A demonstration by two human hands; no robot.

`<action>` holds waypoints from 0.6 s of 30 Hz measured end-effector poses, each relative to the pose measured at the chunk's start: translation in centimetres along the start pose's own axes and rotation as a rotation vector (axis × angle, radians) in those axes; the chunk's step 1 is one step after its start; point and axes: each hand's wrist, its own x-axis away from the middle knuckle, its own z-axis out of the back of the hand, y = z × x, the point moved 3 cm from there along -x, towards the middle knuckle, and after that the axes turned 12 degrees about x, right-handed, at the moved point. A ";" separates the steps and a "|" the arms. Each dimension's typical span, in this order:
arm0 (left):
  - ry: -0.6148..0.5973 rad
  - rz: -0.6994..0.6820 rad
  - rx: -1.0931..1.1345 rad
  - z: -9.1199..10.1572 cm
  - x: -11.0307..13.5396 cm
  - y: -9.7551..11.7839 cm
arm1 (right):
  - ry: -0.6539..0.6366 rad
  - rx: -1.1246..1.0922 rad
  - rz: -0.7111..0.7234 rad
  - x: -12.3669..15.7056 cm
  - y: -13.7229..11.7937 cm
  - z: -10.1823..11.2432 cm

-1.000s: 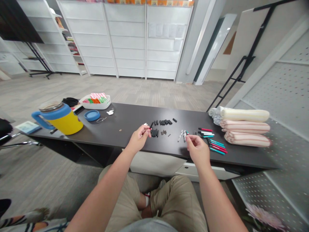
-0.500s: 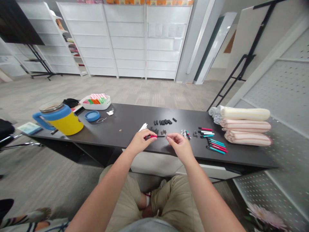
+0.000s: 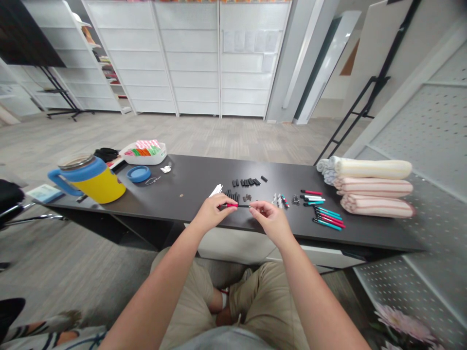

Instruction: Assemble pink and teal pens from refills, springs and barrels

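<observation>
Inward slants the left grip [image 3: 213, 212], holding a red-and-black pen [image 3: 232, 205]; right grip [image 3: 272, 217] pinches its tip.

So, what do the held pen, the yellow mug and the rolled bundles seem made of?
The held pen looks like smooth plastic, judging by its even red colour. The yellow mug could be matte plastic or coated metal; its rim has a metallic sheen. The rolled bundles are probably soft, matte fabric, shown by rounded folds.

Dark worktop [image 3: 197, 170]; grey carpet [image 3: 204, 138] and white shelves [image 3: 186, 63] beyond far edge. Black screen [image 3: 29, 39] past far left corner. Perforated panel [image 3: 438, 131] by right end, black chair [image 3: 9, 194] off left.
</observation>
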 end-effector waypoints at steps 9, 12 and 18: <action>-0.004 0.007 -0.002 0.0 0.0 0.4 | 0.034 0.036 -0.050 0.2 -0.8 0.3; 0.013 0.038 0.005 0.0 0.1 0.3 | 0.053 0.056 -0.067 0.2 -1.2 0.3; 0.164 0.172 0.073 0.5 0.1 -0.9 | 0.084 0.345 0.031 -0.1 -1.7 -0.8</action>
